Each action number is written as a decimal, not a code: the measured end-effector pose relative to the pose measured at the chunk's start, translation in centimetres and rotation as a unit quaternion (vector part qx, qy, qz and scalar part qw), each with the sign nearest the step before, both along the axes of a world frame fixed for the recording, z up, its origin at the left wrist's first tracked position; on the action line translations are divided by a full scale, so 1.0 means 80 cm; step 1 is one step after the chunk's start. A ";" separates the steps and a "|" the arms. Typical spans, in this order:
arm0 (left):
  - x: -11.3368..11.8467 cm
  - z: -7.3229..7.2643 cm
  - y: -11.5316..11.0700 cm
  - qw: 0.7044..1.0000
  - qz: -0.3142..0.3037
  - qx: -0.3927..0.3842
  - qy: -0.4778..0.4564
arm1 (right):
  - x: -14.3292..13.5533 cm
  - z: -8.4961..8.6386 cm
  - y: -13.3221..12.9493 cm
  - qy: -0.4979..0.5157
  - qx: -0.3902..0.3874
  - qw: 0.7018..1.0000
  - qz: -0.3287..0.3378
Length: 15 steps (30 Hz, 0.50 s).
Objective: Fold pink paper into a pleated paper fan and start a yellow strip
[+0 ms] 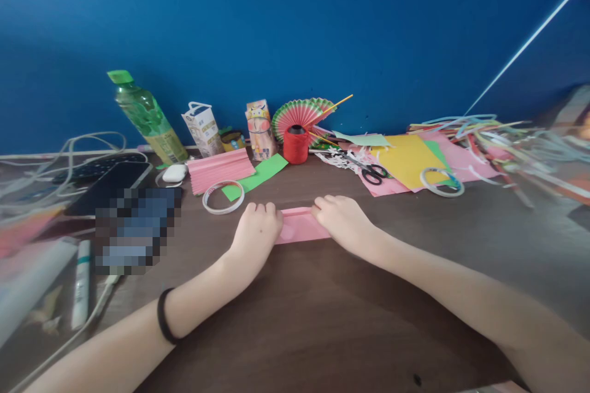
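Note:
A pink paper strip lies on the dark table between my hands, with a narrow fold along its far edge. My left hand grips its left end, fingers curled over the far edge. At the right end my right hand holds the same edge with bent fingers. The thumbs are hidden. Beyond my left hand are a roll of tape, a pleated pink paper and a green paper strip. A red thread spool stands behind the pink strip.
Scissors, yellow paper and another tape roll lie at the back right. A green bottle, a carton and a paper fan stand along the wall. A phone and marker lie left.

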<state>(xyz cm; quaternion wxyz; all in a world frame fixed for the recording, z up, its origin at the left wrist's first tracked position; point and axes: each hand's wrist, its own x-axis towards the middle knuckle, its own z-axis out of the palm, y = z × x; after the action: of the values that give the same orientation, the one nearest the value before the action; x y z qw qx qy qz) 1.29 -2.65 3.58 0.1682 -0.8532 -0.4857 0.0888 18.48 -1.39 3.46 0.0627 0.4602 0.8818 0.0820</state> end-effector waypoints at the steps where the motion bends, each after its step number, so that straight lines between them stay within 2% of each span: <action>1: 0.001 -0.003 -0.004 1.000 0.009 0.006 0.002 | -0.003 0.000 -0.002 -0.003 0.000 1.000 -0.006; 6: 0.008 -0.021 -0.019 0.997 0.032 0.067 0.030 | -0.014 -0.003 -0.013 -0.030 0.002 0.999 -0.026; 11: 0.013 -0.028 -0.026 0.997 0.049 0.065 0.017 | -0.016 -0.013 -0.019 -0.023 0.043 0.999 -0.016; 15: 0.014 -0.027 -0.027 0.997 0.061 0.046 0.014 | -0.017 -0.023 -0.020 -0.024 0.072 0.997 0.001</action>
<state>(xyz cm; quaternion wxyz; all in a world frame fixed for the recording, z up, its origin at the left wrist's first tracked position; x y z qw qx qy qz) 2.42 -4.77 1.43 0.2089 -0.8121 -0.5376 0.0885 17.11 -3.03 1.64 0.0507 0.4604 0.8724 0.1560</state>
